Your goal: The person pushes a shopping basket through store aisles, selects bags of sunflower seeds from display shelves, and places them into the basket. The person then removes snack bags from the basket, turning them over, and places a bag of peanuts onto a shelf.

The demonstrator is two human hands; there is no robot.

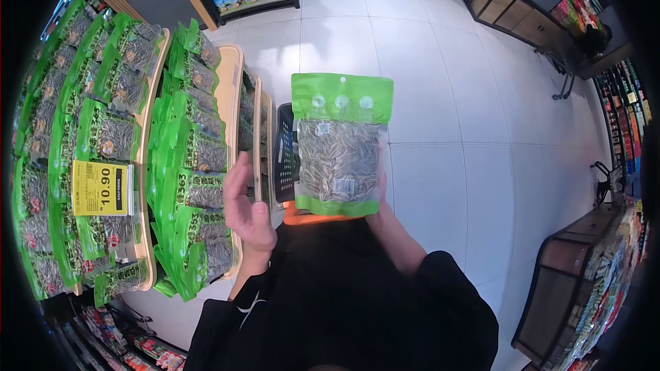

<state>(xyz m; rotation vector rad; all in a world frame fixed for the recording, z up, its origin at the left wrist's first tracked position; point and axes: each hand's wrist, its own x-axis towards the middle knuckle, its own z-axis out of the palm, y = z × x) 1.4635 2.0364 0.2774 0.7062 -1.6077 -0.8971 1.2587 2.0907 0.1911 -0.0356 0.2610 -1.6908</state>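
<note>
"What's the right hand (383, 196) doing?"
"It's gripping the green bag (337, 158) mid-scene, fingers mostly hidden; the left hand (249, 218) is hovering open, left of it."
"Any risk?"
"One-handed support is risking a slip onto the pale floor (430, 185)."

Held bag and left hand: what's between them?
In the head view, a tan shelf edge, dark basket and something orange show between the left hand and held bag.
</note>
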